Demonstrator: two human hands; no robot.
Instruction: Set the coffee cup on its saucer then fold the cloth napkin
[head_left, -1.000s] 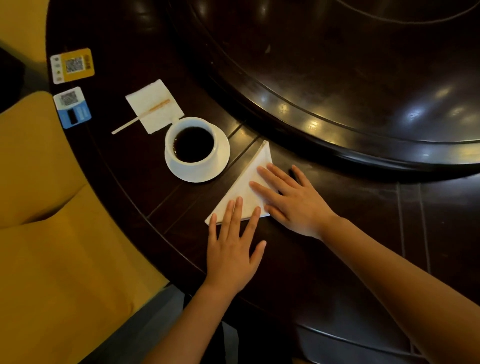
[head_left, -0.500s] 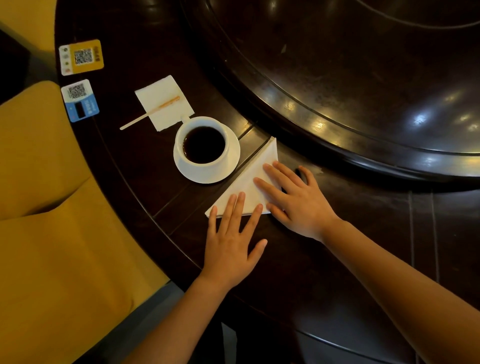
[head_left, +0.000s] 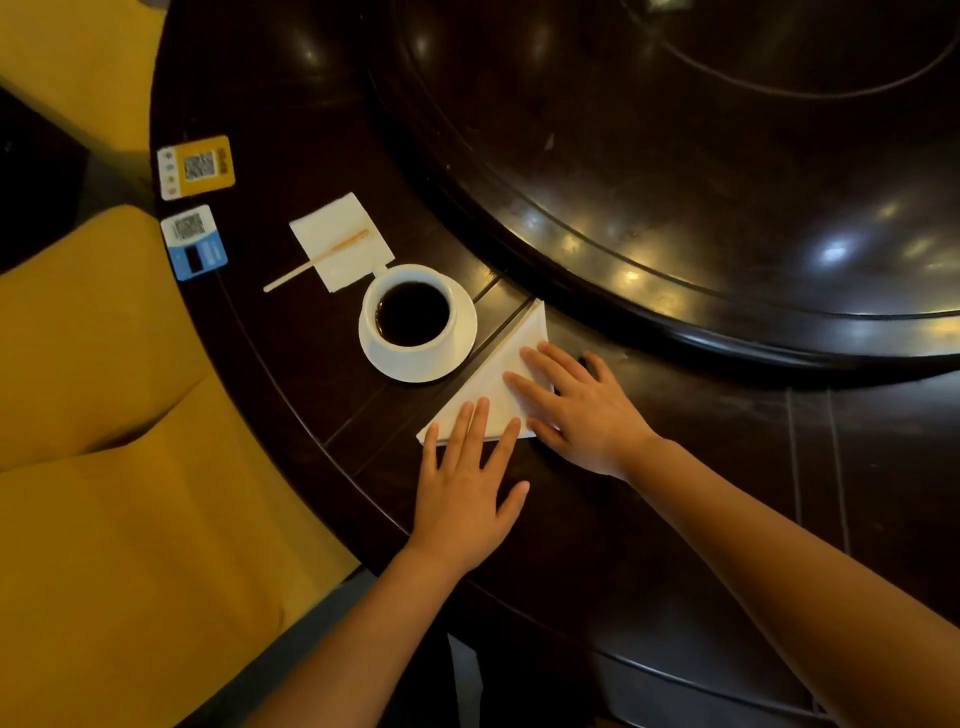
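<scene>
Both my hands lie flat with straight fingers and hold nothing. My left hand (head_left: 465, 499) presses its fingertips on the near edge of the cloth napkin (head_left: 498, 387), and my right hand (head_left: 582, 410) presses on the right part of it. Compared with one second ago, almost nothing is different: the hands keep the same places on the cloth and the napkin has the same triangle shape; only my head has turned a little, so everything sits differently in the view. For me this means the fold is already made and I am only flattening the crease. The coffee cup (head_left: 413, 312), full of dark coffee, already stands on its saucer (head_left: 457, 358), just beside the long edge of the napkin, so I judge the task is nearly finished.

Around this is a dark, shiny wooden table (head_left: 649, 519) with a big raised round plate in the middle (head_left: 701, 182). Behind the cup lies a small paper napkin (head_left: 343, 228) with a stir stick (head_left: 317, 260) across it, and two QR code cards (head_left: 195, 205) are near the edge. A yellow seat (head_left: 104, 467) is at my left.
</scene>
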